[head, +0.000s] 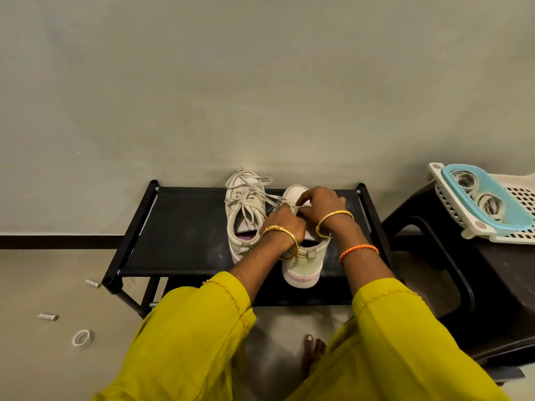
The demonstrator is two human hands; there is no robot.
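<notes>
Your sneaker stands on the black shoe rack, right of middle, heel toward you, toe toward the wall. Both hands sit over its throat. Your left hand has its fingers curled and pinching the lace, which runs up and left from there. Your right hand is arched over the tongue, fingers bent down and pinched at the same lace, though probably on another strand; the knuckles hide the tips.

The second sneaker is just beside the first on its left, laces loose and sprawled.

A dark stool is right of the rack. It carries a white basket with a blue lid holding rubber bands.

On the floor to the left lie a tape roll and two small cylinders. Your bare foot is below the rack.
</notes>
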